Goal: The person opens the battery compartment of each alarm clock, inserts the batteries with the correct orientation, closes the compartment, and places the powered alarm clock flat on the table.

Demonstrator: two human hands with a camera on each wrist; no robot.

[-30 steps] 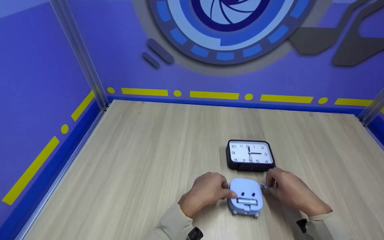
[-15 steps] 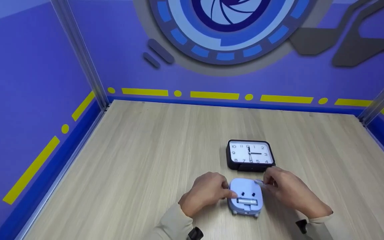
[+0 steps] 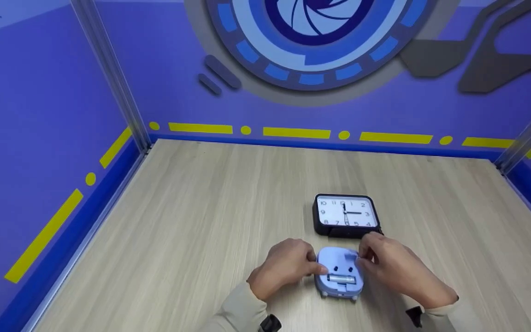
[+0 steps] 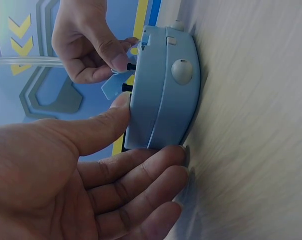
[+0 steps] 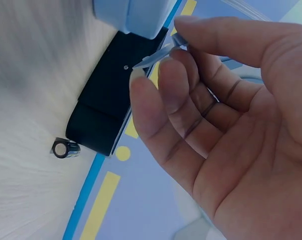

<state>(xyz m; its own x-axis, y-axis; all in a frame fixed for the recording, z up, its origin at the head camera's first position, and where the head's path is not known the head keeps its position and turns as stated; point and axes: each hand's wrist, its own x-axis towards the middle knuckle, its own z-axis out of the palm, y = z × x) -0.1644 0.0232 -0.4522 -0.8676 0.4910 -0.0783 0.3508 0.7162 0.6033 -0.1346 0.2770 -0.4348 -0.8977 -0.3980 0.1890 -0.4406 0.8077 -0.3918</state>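
A small light-blue alarm clock (image 3: 338, 256) lies on its face, its back upward with two black knobs. A silver battery (image 3: 342, 279) sits in its uncovered compartment. My left hand (image 3: 287, 263) holds the clock's left side, thumb on the back and fingers along the lower edge, as the left wrist view shows. On the other side my right hand (image 3: 394, 267) pinches a thin light-blue battery cover (image 4: 115, 86) between thumb and fingers. That cover (image 5: 154, 58) is tilted close over the clock's upper right corner, and the right fingertips hide part of it in the head view.
Just behind the blue clock lies a black rectangular clock (image 3: 346, 212), face up. A small shiny cylinder (image 5: 65, 148) is beside it in the right wrist view. Purple panels (image 3: 265, 108) border the wooden table (image 3: 210, 207) at the back and sides.
My right hand has moved a little left with the battery cover, bringing it over the blue clock's upper right corner. The left hand and both clocks have stayed in place.
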